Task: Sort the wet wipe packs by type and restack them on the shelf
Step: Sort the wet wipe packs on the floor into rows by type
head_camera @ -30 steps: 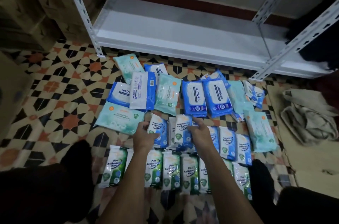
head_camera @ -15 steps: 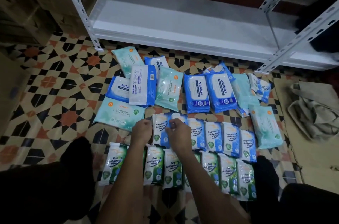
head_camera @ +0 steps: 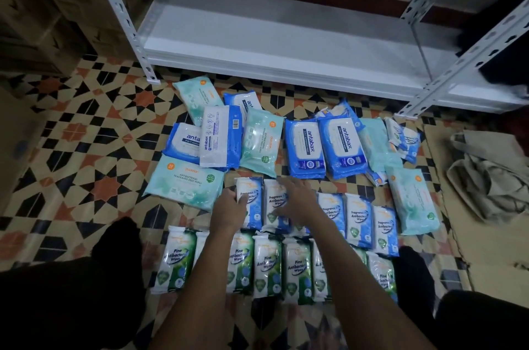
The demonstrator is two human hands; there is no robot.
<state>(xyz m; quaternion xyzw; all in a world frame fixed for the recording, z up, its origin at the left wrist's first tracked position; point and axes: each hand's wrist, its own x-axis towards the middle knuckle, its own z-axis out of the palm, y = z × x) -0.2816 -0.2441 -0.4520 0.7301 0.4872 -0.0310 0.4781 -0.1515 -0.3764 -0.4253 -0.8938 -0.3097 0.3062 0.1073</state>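
Wet wipe packs lie on the patterned floor in front of a white metal shelf [head_camera: 257, 31]. A near row holds green pine packs [head_camera: 267, 266]. Above it runs a row of small blue fragrance-free packs [head_camera: 357, 219]. Further back lie dark blue antabax packs [head_camera: 305, 149] and pale teal packs [head_camera: 186, 179], mixed together. My left hand [head_camera: 229, 210] grips the leftmost small blue pack [head_camera: 252, 192] at its left edge. My right hand [head_camera: 296, 200] lies spread with straight fingers over the blue pack [head_camera: 273, 198] beside it.
The shelf's bottom board carries nothing. Its white posts [head_camera: 128, 23] stand at left and right. A crumpled beige bag [head_camera: 492, 178] lies on cardboard to the right. Cardboard boxes [head_camera: 51, 6] stand at far left. My dark-clothed knees flank the packs.
The view shifted slightly. My right hand has moved right and opened out over the second blue pack. My left hand stays on the leftmost blue pack.
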